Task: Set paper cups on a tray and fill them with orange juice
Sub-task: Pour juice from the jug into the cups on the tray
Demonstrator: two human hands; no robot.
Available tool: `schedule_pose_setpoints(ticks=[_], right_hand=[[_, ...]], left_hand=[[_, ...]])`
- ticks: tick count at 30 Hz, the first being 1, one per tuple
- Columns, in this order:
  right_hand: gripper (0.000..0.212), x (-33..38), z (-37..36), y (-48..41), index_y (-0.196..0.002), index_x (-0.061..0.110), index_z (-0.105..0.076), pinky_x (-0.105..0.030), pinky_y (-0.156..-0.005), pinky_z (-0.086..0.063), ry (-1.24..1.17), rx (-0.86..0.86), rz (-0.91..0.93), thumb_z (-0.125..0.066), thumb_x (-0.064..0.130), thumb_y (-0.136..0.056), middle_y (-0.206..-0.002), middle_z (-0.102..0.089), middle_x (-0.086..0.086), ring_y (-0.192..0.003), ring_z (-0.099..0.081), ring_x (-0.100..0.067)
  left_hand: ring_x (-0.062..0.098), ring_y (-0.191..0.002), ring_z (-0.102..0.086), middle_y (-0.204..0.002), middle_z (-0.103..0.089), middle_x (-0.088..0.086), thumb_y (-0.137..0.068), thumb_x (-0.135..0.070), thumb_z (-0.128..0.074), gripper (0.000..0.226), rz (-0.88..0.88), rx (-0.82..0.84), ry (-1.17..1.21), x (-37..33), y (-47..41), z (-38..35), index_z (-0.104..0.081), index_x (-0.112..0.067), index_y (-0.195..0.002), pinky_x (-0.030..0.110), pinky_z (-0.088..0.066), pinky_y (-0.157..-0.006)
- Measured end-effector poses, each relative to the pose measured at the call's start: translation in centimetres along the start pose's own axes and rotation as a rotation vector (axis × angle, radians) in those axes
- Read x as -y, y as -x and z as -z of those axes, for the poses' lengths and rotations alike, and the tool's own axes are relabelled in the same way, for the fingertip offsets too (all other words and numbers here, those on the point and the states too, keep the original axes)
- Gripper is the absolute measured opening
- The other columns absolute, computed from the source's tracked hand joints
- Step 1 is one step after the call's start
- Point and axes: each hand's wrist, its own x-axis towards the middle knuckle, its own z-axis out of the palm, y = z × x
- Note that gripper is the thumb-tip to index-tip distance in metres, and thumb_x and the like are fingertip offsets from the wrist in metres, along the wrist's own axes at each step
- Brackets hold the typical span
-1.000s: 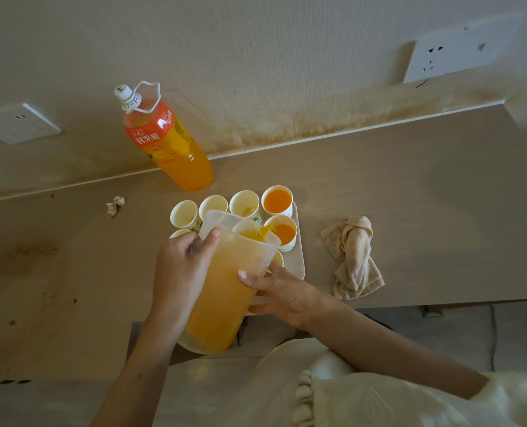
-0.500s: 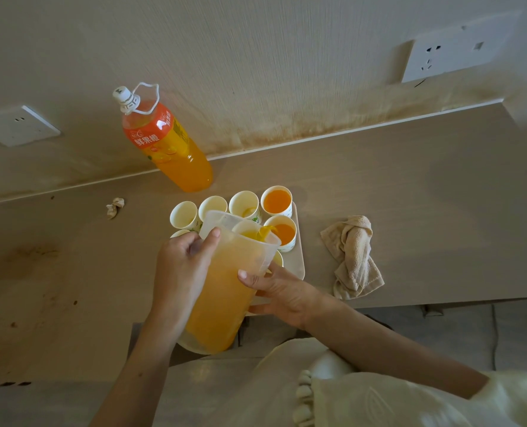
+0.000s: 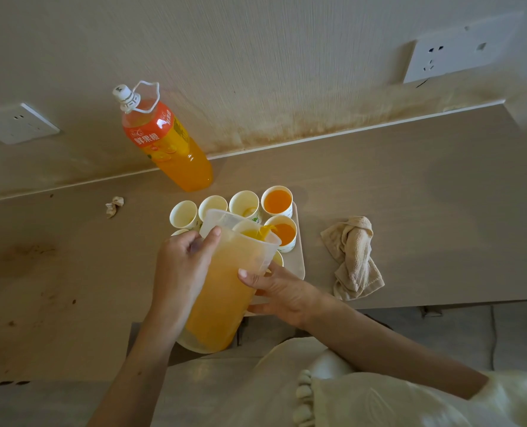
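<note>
Left hand [image 3: 182,266] and right hand [image 3: 283,294] clasp the translucent plastic jug [image 3: 225,288], filling a white paper cup [image 3: 249,227]; next, realign over an empty one

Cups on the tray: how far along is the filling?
Done: cups sit on the tray; two cups at the right are full. In hand: left hand and right hand tilt the jug, pouring into a middle cup. Left: three back cups, almost empty.

The beige counter [image 3: 410,180] bears a juice bottle [image 3: 170,143], a tray [image 3: 300,257], a crumpled cloth [image 3: 353,257] and a paper scrap [image 3: 114,205].
</note>
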Motion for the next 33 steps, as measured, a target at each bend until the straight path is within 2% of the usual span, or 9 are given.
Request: schedule_pose_setpoints(ticks=[6,10,13,16,19,23,26,29,33], right_hand=[[0.104,-0.08,-0.02,-0.16,-0.140,0.031,-0.040,-0.055,-0.103,-0.045,0.000,-0.003,-0.005,-0.088,0.049,-0.050,-0.137,-0.055,-0.002,-0.125,-0.052,-0.030],[0.104,-0.10,-0.13,-0.13,-0.140,0.031,-0.040,-0.055,-0.103,-0.045,-0.009,-0.003,-0.004,-0.088,0.049,-0.050,-0.137,-0.055,-0.002,-0.126,-0.052,-0.030],[0.107,-0.12,-0.23,-0.14,-0.139,0.032,-0.040,-0.056,-0.104,-0.043,-0.005,0.001,-0.001,-0.090,0.051,-0.047,-0.138,-0.054,-0.002,-0.128,-0.051,-0.030],[0.113,-0.20,-0.22,-0.16,-0.139,0.032,-0.041,-0.056,-0.103,-0.044,-0.009,-0.001,-0.002,-0.093,0.054,-0.041,-0.138,-0.054,-0.002,-0.126,-0.052,-0.029],[0.109,-0.26,-0.20,-0.04,-0.141,0.031,-0.039,-0.056,-0.103,-0.044,-0.011,-0.006,0.006,-0.091,0.050,-0.047,-0.138,-0.054,-0.002,-0.126,-0.052,-0.029],[0.101,-0.24,-0.16,0.23,-0.140,0.031,-0.039,-0.057,-0.104,-0.043,-0.016,-0.004,0.020,-0.086,0.047,-0.051,-0.136,-0.056,-0.002,-0.127,-0.051,-0.029],[0.101,-0.23,-0.17,0.37,-0.140,0.031,-0.039,-0.056,-0.104,-0.043,-0.017,-0.010,0.022,-0.086,0.047,-0.051,-0.137,-0.055,-0.001,-0.127,-0.051,-0.029],[0.096,-0.27,-0.19,0.46,-0.139,0.031,-0.041,-0.056,-0.104,-0.043,-0.022,-0.006,0.032,-0.085,0.045,-0.055,-0.135,-0.056,-0.001,-0.126,-0.052,-0.028],[0.094,-0.30,-0.17,0.47,-0.140,0.031,-0.040,-0.056,-0.104,-0.043,-0.030,0.007,0.033,-0.086,0.044,-0.058,-0.135,-0.056,-0.001,-0.126,-0.052,-0.028]], left_hand=[[0.042,-0.068,-0.053,-0.066,-0.052,0.030,-0.083,-0.047,-0.059,0.055,0.007,-0.012,-0.005,0.09,-0.13,0.02,-0.042,-0.004,-0.055,0.032,-0.033,-0.059],[0.038,-0.065,-0.050,-0.065,-0.051,0.029,-0.087,-0.043,-0.062,0.053,0.008,-0.003,0.001,-0.09,-0.16,0.09,-0.040,-0.008,-0.054,0.032,-0.033,-0.059],[0.028,-0.062,-0.047,-0.069,-0.053,0.031,-0.090,-0.037,-0.062,0.052,0.016,0.009,0.000,-0.25,-0.12,0.11,-0.043,-0.002,-0.056,0.032,-0.033,-0.059],[0.026,-0.060,-0.045,-0.067,-0.051,0.031,-0.083,-0.048,-0.061,0.055,0.025,0.032,0.012,-0.34,-0.03,0.09,-0.041,-0.005,-0.054,0.032,-0.032,-0.058],[0.023,-0.057,-0.042,-0.067,-0.052,0.031,-0.077,-0.051,-0.055,0.052,0.039,0.038,0.014,-0.46,0.01,0.13,-0.040,-0.008,-0.053,0.032,-0.032,-0.057],[0.025,-0.059,-0.045,-0.063,-0.050,0.029,-0.080,-0.049,-0.057,0.050,0.033,0.039,0.008,-0.54,0.09,0.10,-0.038,-0.012,-0.051,0.032,-0.032,-0.058],[0.025,-0.058,-0.043,-0.065,-0.051,0.030,-0.088,-0.039,-0.062,0.052,0.020,0.031,0.000,-0.45,0.18,0.02,-0.037,-0.013,-0.051,0.032,-0.032,-0.058],[0.040,-0.063,-0.049,-0.060,-0.048,0.025,-0.088,-0.040,-0.063,0.053,0.033,0.022,0.007,-0.40,0.16,0.02,-0.035,-0.016,-0.050,0.033,-0.033,-0.059],[0.042,-0.068,-0.053,-0.065,-0.052,0.029,-0.089,-0.038,-0.063,0.053,0.033,0.014,-0.003,-0.44,0.19,0.01,-0.036,-0.015,-0.050,0.032,-0.033,-0.060]])
